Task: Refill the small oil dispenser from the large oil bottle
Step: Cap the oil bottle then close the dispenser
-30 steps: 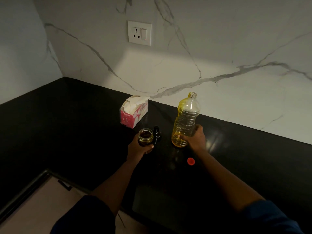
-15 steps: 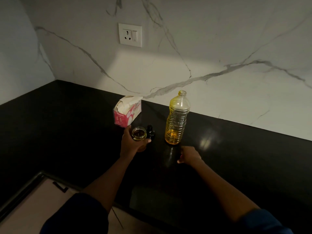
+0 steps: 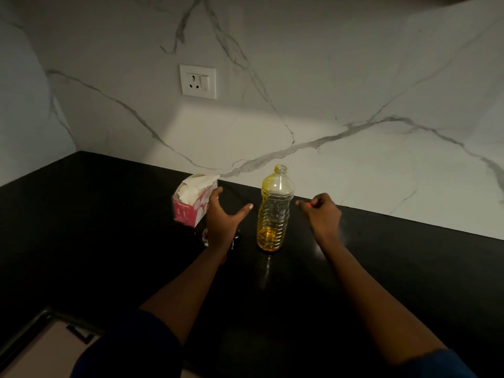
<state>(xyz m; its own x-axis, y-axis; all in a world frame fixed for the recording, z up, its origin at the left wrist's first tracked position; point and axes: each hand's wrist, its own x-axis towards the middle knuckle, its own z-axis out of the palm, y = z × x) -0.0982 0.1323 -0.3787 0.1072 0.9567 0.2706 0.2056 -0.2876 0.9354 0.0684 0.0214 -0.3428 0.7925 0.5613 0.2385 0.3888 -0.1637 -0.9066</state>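
Large oil bottle (image 3: 275, 211): upright and uncapped on the black tabletop (image 3: 409, 268), near the marble wall (image 3: 354, 77); a little yellow oil at the bottom.
Small oil dispenser (image 3: 204, 238): left of the bottle, mostly hidden under the left hand; only a glint of glass shows.
Left hand (image 3: 223, 216): grip wide open, fingers spread, holding nothing; whether it touches the dispenser, cannot tell.
Right hand (image 3: 323, 214): right of the bottle, apart from it; grip curled, pinching a red piece (image 3: 308, 204), barely visible.
Room: tabletop shows between the bottle and each hand and runs wide to the right.
Edges: tissue box (image 3: 188, 211) just behind the left hand; the wall closes off the back and the left corner.
Hard to see: a dark part (image 3: 236, 237) beside the left wrist.
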